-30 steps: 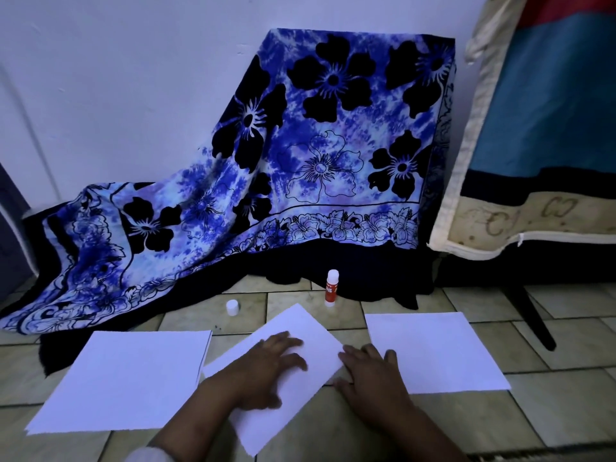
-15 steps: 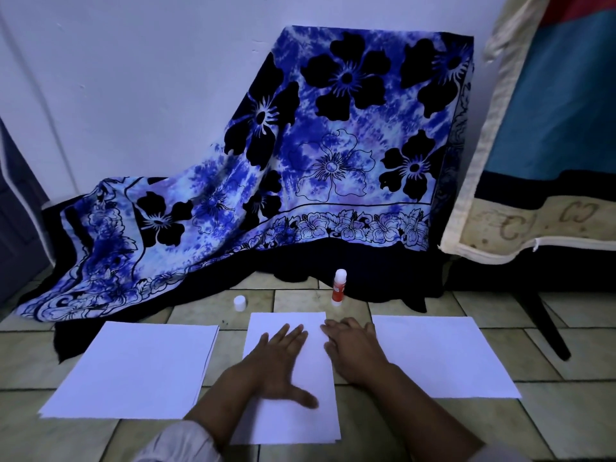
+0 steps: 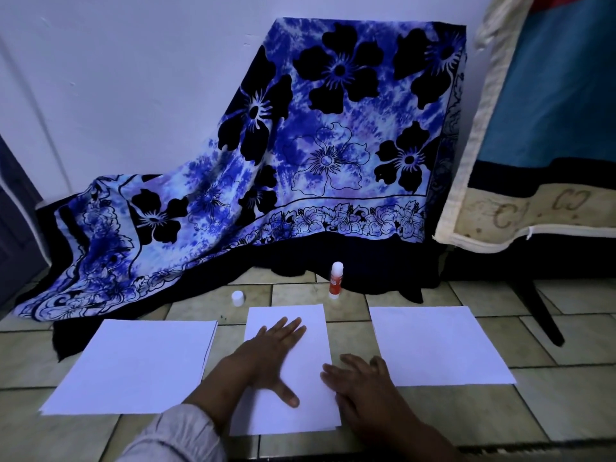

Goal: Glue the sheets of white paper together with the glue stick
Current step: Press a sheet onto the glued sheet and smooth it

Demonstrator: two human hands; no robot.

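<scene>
The left hand (image 3: 266, 358) and right hand (image 3: 363, 385), both spread flat, press the middle white paper sheet (image 3: 311, 331), thin, limp and apt to slide, while beyond them the probably light, rigid glue stick (image 3: 336, 281) stands upright, best gripped round its barrel.

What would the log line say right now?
left hand: flat on middle sheet | right hand: on its edge | glue stick: upright, untouched

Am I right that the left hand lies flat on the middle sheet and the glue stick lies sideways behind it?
Not quite: in the head view the glue stick stands upright behind the middle sheet; the left hand is flat on it.
</scene>
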